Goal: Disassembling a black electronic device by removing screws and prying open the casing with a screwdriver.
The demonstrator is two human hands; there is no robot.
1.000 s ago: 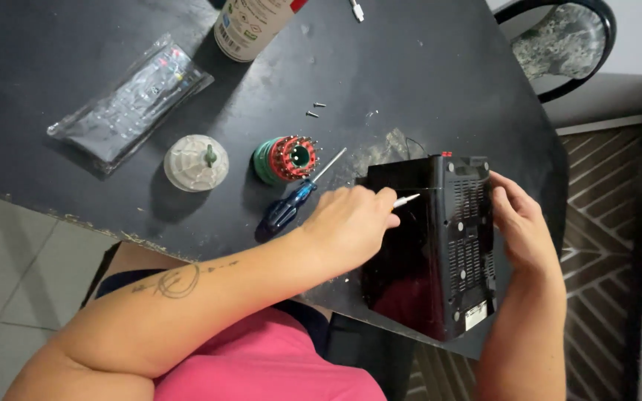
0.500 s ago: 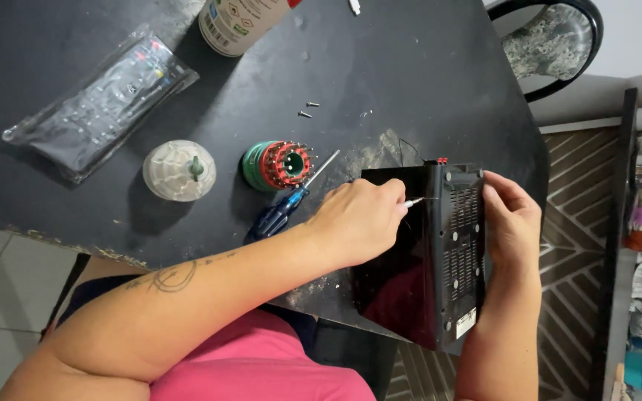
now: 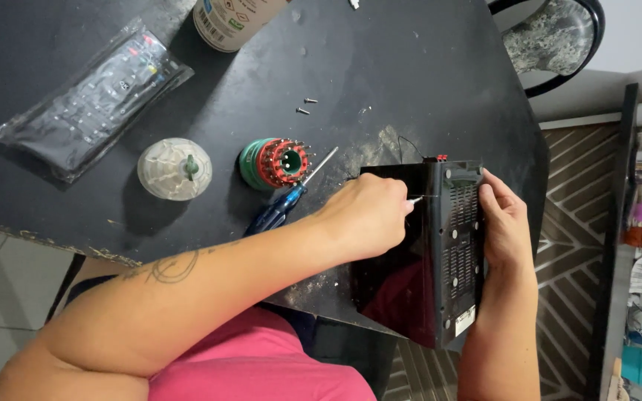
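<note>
Left hand (image 3: pixel 369 215) is pinching a thin white-tipped tool (image 3: pixel 414 200), poking it rightward into the upright black box (image 3: pixel 451 252) while the right hand (image 3: pixel 505 226), fingers pressed together, is bracing its far side.

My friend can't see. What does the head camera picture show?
A left hand pokes a thin white tool into a black box stood on edge, steadied by the right hand. A blue screwdriver lies nearby on the dark table.
</note>
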